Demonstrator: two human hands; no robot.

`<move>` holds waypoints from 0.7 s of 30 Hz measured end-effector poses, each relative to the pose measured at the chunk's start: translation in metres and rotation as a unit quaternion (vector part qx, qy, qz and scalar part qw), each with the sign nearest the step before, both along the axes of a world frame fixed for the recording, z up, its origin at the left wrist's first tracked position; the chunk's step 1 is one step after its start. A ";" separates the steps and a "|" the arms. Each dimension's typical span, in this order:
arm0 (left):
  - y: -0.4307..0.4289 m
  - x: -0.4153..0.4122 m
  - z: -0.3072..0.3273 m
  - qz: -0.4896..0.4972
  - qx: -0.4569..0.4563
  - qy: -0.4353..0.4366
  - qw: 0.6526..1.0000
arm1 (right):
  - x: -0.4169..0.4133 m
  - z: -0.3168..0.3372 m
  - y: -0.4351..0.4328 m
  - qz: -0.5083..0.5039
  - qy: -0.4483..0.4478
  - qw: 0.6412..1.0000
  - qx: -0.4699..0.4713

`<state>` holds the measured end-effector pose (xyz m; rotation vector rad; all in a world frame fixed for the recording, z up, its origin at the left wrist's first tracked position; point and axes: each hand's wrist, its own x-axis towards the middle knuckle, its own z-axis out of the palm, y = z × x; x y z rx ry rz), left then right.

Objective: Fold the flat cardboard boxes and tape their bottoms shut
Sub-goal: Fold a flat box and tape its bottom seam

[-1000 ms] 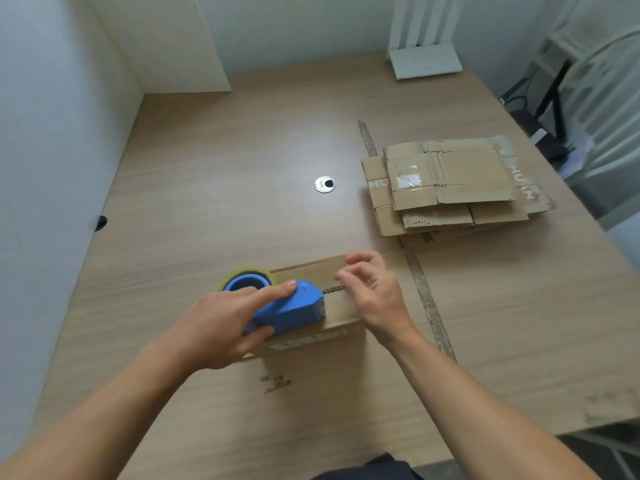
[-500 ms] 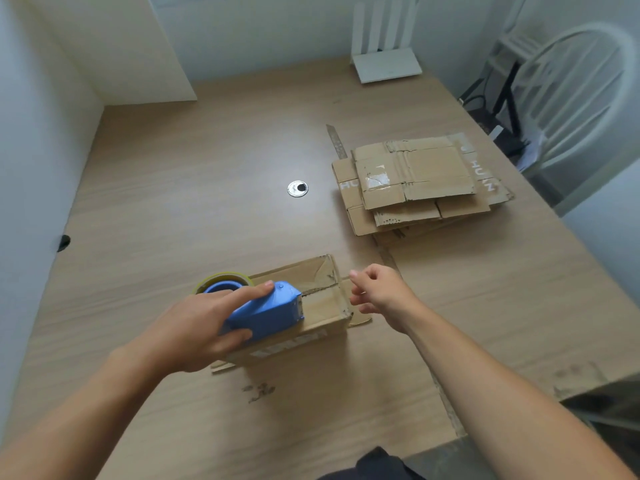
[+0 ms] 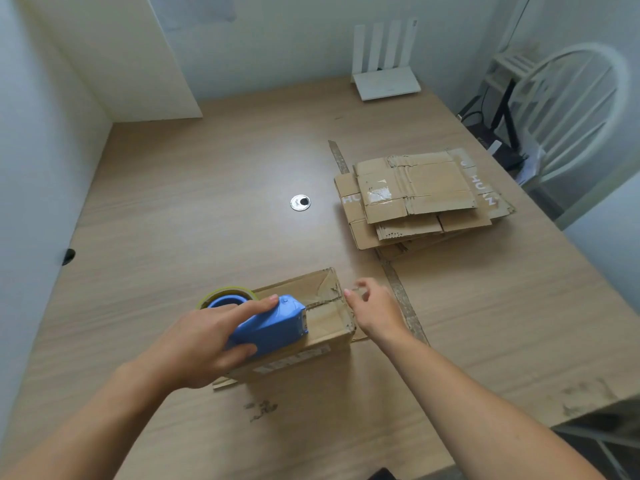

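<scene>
Cardboard box (image 3: 322,317), already folded, is lying on the wooden table (image 3: 207,202) at about 6 o'clock of the view, close to me, with its bottom flaps turned up. The flaps are meeting in a rough seam that is running from the dispenser toward 3 o'clock. What is inside the box I cannot tell, because the flaps are covering it.

I am holding the blue tape dispenser (image 3: 270,327) with my left hand (image 3: 204,344); my fingers are wrapping around its body, the index finger is lying straight along the top and the thumb is pressing the near side. The dispenser is resting on the box, and its yellowish tape roll (image 3: 227,293) is sitting at the 9 o'clock end.

My right hand (image 3: 375,313) is staying just at the 3 o'clock edge of the box. The thumb and the index finger are pinching together on something thin and clear; it is looking like the tape end, but I cannot tell for sure.

At about 2 o'clock, well apart from the box, the stack of flat cardboard boxes (image 3: 419,199) is lying on the table. A round metal cap (image 3: 300,203) is sitting in the table at 12 o'clock, between me and the far wall.
</scene>
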<state>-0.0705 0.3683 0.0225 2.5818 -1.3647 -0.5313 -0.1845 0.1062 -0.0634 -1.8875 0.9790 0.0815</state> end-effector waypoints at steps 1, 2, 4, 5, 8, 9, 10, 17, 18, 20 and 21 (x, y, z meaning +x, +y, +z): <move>0.000 0.000 0.000 -0.002 -0.004 -0.004 1.000 | -0.002 0.004 0.001 -0.006 -0.008 0.999 -0.039; 0.000 0.000 0.000 -0.001 -0.008 -0.004 1.000 | -0.003 0.009 0.003 -0.018 -0.034 0.998 -0.055; -0.001 0.000 0.000 0.002 -0.016 0.002 1.000 | -0.007 0.015 0.010 -0.012 -0.078 0.995 -0.066; -0.001 0.000 0.000 0.001 -0.018 0.003 1.000 | -0.008 0.017 0.016 0.001 -0.083 0.994 -0.064; -0.001 0.000 0.000 -0.003 -0.024 0.005 1.000 | -0.008 0.015 0.026 -0.001 -0.076 0.996 -0.053; -0.002 0.000 0.000 -0.004 -0.025 0.000 1.000 | -0.007 0.014 0.026 -0.010 -0.071 0.996 -0.050; -0.002 0.000 0.000 -0.007 -0.024 -0.004 1.000 | -0.003 0.014 0.026 -0.015 -0.061 0.997 -0.044; -0.006 0.003 0.011 -0.020 0.005 -0.026 0.999 | 0.006 0.004 0.030 -0.011 -0.043 0.997 -0.058; -0.006 0.003 0.014 -0.023 0.014 -0.041 0.999 | 0.007 0.002 0.030 -0.013 -0.046 0.997 -0.065; -0.007 0.006 0.021 -0.026 0.037 -0.063 0.997 | 0.008 0.001 0.033 -0.020 -0.051 0.997 -0.060; -0.006 0.008 0.025 -0.024 0.048 -0.066 0.996 | 0.009 0.000 0.035 -0.021 -0.057 0.997 -0.050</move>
